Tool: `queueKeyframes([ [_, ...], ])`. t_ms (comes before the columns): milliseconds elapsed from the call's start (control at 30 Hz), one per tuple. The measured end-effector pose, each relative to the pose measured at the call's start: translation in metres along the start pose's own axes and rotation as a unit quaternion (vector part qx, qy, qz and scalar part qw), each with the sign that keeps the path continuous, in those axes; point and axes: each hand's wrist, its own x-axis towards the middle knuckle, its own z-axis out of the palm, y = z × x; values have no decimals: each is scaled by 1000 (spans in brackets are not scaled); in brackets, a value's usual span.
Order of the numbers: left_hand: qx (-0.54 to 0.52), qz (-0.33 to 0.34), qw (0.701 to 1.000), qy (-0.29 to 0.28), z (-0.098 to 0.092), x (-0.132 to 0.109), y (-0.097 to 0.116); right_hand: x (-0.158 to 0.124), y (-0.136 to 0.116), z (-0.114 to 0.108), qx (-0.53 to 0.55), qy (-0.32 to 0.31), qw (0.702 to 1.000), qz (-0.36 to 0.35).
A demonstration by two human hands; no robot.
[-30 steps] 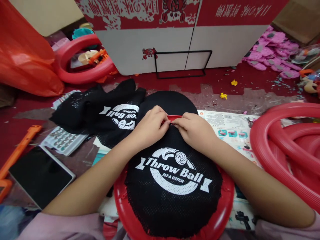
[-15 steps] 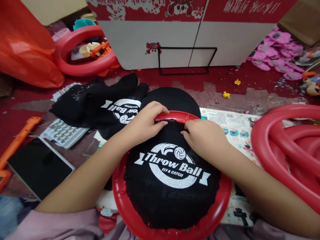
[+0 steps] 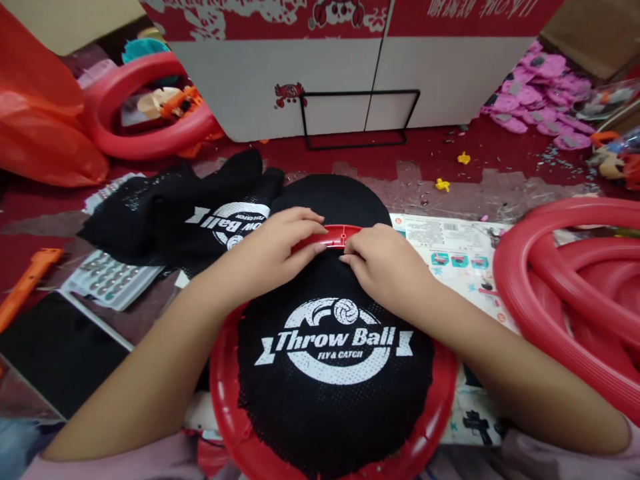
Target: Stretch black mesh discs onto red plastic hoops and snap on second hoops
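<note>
A round black mesh fabric (image 3: 340,413) printed "Throw Ball FLY & CATCH" lies over a red plastic ring (image 3: 225,400) in front of me. At the ring's far edge my left hand (image 3: 277,250) is closed, fingers over the rim and thumb at the fabric's edge. To its right my right hand (image 3: 385,263) pinches the same far edge, fingertips curled on the fabric. A short stretch of red rim shows between the hands. Just beyond lies a plain black disc (image 3: 335,193), and at left a crumpled black printed fabric (image 3: 165,213).
Several red rings (image 3: 520,267) are piled at right. A printed cardboard sheet (image 3: 450,233) lies under the work. At left are a calculator (image 3: 113,277), a dark-screened tablet (image 3: 65,353) and an orange strip (image 3: 30,287). A white-and-red box (image 3: 330,73) stands behind a black wire frame (image 3: 357,143).
The fabric's far edge has moved outward against the rim, and its print now sits more level. Both hands stay at the rim. The whole view has shifted slightly.
</note>
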Motion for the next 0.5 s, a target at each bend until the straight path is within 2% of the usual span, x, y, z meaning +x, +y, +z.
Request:
queueKeyframes([
  [67,-75,14,997,1,8,6,-1,0,1,2,7,10,1000,-5],
  [167,-130,-19,991,20,16,10,-3,2,6,5,20,41,999,-24],
  [367,-127,-54,987,78,18,10,-4,7,12,7,44,81,996,-14],
  [500,-105,-68,988,89,21,11,-4,8,14,7,64,84,994,10],
])
